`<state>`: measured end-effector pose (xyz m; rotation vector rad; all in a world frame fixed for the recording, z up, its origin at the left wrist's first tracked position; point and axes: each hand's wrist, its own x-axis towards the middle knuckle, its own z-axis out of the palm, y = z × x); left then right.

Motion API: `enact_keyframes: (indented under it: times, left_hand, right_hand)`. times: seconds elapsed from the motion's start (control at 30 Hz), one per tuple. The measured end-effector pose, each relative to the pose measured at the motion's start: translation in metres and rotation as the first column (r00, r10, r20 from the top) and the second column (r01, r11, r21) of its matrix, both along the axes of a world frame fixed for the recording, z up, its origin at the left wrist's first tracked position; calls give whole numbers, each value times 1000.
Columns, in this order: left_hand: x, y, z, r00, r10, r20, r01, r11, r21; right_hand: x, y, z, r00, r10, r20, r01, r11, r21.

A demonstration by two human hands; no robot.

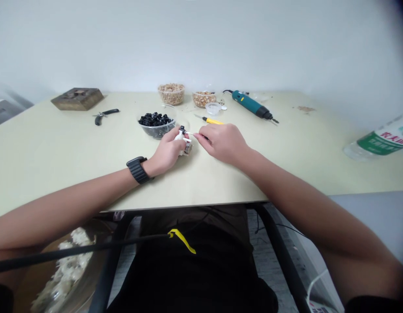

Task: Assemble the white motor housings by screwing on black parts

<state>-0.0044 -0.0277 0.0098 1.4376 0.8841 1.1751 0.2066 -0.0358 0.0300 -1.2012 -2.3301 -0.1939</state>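
My left hand (169, 150), with a black watch on its wrist, is closed around a small white object (181, 138) with a black bead at its top, resting on the table (58, 148). My right hand (223, 141) is pinched on a thin needle-like tool (192, 134) whose tip meets the bead. A clear bowl of black beads (156, 122) stands just behind my left hand.
Two clear tubs of tan beads (171, 93) (203, 98) and a small empty cup (213, 108) stand at the back. A yellow-handled tool (212, 121), a teal rotary drill (250, 104), black pliers (105, 114), a wooden block (77, 98) and a lying water bottle (381, 141) are around.
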Motion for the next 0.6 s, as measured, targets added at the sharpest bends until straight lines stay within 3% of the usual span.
enact_keyframes:
  times: [0.23,0.43,0.5,0.6]
  left_hand:
    - [-1,0,0,999,-12,-47,14,999,46]
    - [-7,2,-3,984,-4,-178,31,989,145]
    - [-9,3,-5,973,-2,-232,43,984,172]
    - [-10,3,-6,961,19,-277,45,973,224]
  right_hand:
    - [-2,-6,1,998,-14,55,14,1000,13]
    - [0,-1,5,965,78,-252,-128,973,-190]
    - [1,1,7,934,64,-351,-183,930,-320]
    - [3,4,8,895,-25,-445,-254,791,-556]
